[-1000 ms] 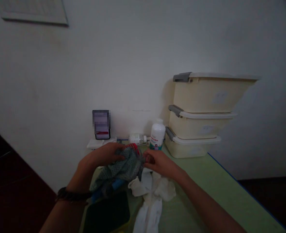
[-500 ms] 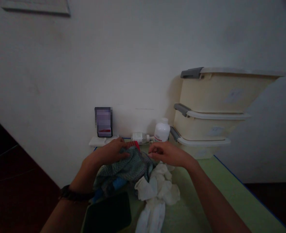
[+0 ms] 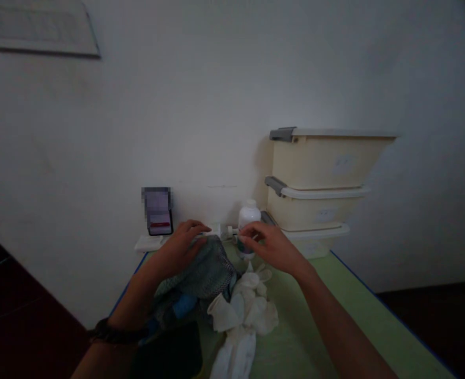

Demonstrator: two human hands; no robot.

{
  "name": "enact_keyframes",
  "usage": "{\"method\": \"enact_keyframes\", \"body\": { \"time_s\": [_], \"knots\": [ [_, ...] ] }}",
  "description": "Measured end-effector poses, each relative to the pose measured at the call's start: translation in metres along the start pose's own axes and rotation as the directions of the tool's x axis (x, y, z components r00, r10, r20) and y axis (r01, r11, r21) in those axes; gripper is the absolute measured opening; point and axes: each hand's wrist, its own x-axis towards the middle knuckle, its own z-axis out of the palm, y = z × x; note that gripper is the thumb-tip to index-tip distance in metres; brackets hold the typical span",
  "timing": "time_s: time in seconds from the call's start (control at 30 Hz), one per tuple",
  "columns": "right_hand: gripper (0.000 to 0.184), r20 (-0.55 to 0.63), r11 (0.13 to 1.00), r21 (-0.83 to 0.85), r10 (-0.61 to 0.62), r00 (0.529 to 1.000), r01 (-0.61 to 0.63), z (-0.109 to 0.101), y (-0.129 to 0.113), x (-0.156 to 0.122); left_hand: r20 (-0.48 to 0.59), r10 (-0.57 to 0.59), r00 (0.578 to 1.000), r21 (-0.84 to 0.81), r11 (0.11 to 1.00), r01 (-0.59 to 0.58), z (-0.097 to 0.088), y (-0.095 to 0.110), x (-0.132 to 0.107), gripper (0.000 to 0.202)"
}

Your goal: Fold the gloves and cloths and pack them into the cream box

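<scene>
My left hand [image 3: 187,245] is at the top of a bunched grey-green mesh cloth [image 3: 204,271], its fingers and thumb bent around the cloth's upper edge. To the right, my right hand [image 3: 270,243] is raised with thumb and forefinger drawn together in a pinch. Anything between those fingertips is too small to make out. Behind them stands a white bottle [image 3: 250,213]. Beneath the mesh cloth a blue piece of fabric [image 3: 185,305] shows. White crumpled gloves or cloths [image 3: 252,308] lie beside it on the green table [image 3: 295,316].
A phone [image 3: 159,213] leans upright at the back left above a white flat object [image 3: 149,243]. A clear bottle [image 3: 219,230] lies on its side by the wall. Stacked cream lidded bins [image 3: 315,163] stand at the right rear. A dark flat object [image 3: 173,350] is in front.
The view has shifted. The red patch by my left hand no longer shows, and the mesh cloth's upper edge lies differently. My right hand is farther from the cloth, over the white bottle.
</scene>
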Motion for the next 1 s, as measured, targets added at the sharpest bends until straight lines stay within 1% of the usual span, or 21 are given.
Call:
{"method": "enact_keyframes", "body": {
  "time_s": [0.1,0.17,0.23,0.33,0.4,0.5,0.63,0.7,0.73,0.77,0.83,0.93,1.0],
  "knots": [
    [0.011,-0.153,1.0,-0.017,0.001,0.988,-0.003,-0.018,0.001,-0.006,-0.157,-0.007,0.988,-0.114,0.993,-0.011,0.0,0.02,0.002,0.031],
    [0.011,-0.244,0.999,-0.037,0.001,0.97,-0.01,-0.034,0.0,-0.011,-0.232,-0.029,0.972,-0.195,0.981,-0.017,-0.001,0.039,0.007,0.025],
    [0.012,-0.326,0.998,-0.06,0.0,0.945,-0.021,-0.05,0.0,-0.016,-0.271,-0.037,0.962,-0.245,0.969,-0.031,-0.001,0.058,0.017,0.026],
    [0.014,-0.447,0.995,-0.092,-0.006,0.895,-0.039,-0.074,0.0,-0.023,-0.35,-0.036,0.936,-0.302,0.95,-0.076,0.0,0.084,0.044,0.028],
    [0.015,-0.533,0.993,-0.107,-0.013,0.846,-0.052,-0.089,0.003,-0.026,-0.406,-0.033,0.913,-0.327,0.938,-0.111,0.004,0.096,0.066,0.028],
    [0.019,-0.666,0.99,-0.113,-0.013,0.746,-0.083,-0.114,0.015,-0.028,-0.48,-0.031,0.877,-0.367,0.915,-0.168,0.015,0.108,0.1,0.026],
    [0.042,-0.801,0.986,-0.068,0.036,0.598,-0.149,-0.146,0.041,-0.024,-0.553,-0.081,0.83,-0.434,0.878,-0.204,0.032,0.117,0.141,0.05],
    [0.054,-0.836,0.983,-0.031,0.072,0.544,-0.179,-0.16,0.054,-0.02,-0.57,-0.11,0.814,-0.474,0.854,-0.216,0.036,0.119,0.157,0.059],
    [0.06,-0.843,0.981,-0.011,0.095,0.53,-0.194,-0.167,0.06,-0.019,-0.574,-0.123,0.81,-0.495,0.84,-0.223,0.037,0.121,0.164,0.062],
    [0.065,-0.844,0.978,0.012,0.122,0.523,-0.208,-0.172,0.065,-0.017,-0.573,-0.132,0.809,-0.517,0.824,-0.232,0.038,0.122,0.17,0.064],
    [0.074,-0.828,0.97,0.061,0.181,0.531,-0.235,-0.182,0.073,-0.013,-0.559,-0.151,0.815,-0.571,0.783,-0.247,0.038,0.124,0.179,0.067],
    [0.079,-0.777,0.959,0.125,0.255,0.575,-0.256,-0.192,0.078,-0.007,-0.508,-0.191,0.84,-0.679,0.689,-0.254,0.039,0.129,0.186,0.072],
    [0.081,-0.741,0.959,0.138,0.267,0.616,-0.248,-0.196,0.078,-0.005,-0.455,-0.223,0.862,-0.763,0.597,-0.248,0.039,0.136,0.188,0.068]
  ]
}}
